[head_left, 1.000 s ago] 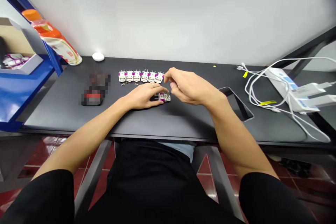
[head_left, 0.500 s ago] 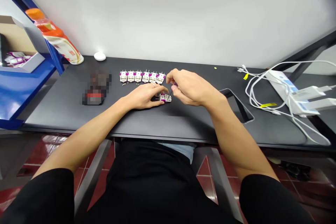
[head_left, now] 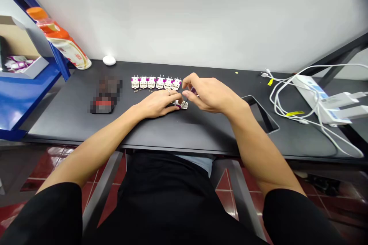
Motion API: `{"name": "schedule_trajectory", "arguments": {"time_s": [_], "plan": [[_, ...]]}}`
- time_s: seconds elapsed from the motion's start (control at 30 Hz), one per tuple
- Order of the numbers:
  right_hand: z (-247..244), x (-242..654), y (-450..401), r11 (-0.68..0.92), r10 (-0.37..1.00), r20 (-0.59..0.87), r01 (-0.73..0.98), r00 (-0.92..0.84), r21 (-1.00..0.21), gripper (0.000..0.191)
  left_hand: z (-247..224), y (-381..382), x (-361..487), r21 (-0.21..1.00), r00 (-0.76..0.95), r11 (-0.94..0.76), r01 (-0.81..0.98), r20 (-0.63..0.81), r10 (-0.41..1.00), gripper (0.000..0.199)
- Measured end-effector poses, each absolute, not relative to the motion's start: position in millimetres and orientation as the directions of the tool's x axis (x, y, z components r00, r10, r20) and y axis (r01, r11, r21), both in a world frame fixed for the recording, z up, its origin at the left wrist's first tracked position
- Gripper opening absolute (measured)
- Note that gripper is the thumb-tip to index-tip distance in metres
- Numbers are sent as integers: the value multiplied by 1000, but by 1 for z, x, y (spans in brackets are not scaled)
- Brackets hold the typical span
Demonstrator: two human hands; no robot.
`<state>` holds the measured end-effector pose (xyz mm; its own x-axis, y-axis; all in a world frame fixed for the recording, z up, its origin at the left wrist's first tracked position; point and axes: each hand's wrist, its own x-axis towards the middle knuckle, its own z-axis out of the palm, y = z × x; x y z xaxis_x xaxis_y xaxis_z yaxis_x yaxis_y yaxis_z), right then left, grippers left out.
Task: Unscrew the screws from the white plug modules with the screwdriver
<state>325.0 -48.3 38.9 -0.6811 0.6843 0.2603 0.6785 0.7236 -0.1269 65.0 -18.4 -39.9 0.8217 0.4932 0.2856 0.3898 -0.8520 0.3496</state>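
Observation:
My left hand rests on the black desk, thumb and fingers closed round a small white-and-purple plug part with thin metal pins. My right hand grips a screwdriver with a slim dark shaft; only a bit of its purplish handle shows between the fingers. The shaft slants down to the plug part, and its tip seems to touch the white end. Behind my left hand, several similar plug parts stand in a row, pins upward. Tiny screws lie in front of the row.
At the right are a phone, tangled white cables and a white power strip. To the left lie a blurred-out dark object, a white oval item, an orange bottle and an open box on a blue shelf.
My right hand's fingers have shifted and turned slightly on the screwdriver handle. The plug part stays in my left hand at nearly the same spot.

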Motion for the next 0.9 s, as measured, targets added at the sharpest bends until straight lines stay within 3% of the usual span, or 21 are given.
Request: {"name": "schedule_trajectory", "arguments": {"time_s": [0.37,0.57,0.77,0.9], "plan": [[37,328,-46,710,694,348,680,-631,-184,27,-39,-16,64,427,781,-798,425,273,562,22],[27,335,-35,719,682,425,653,-595,-238,26,-44,-11,63,474,711,-751,460,310,631,32],[22,341,-28,646,714,482,743,-508,-174,28,-46,-7,60,437,625,-735,518,393,674,34],[20,340,-23,589,770,387,799,-508,-124,33,-50,-2,59,319,674,-813,487,455,582,38]]}}
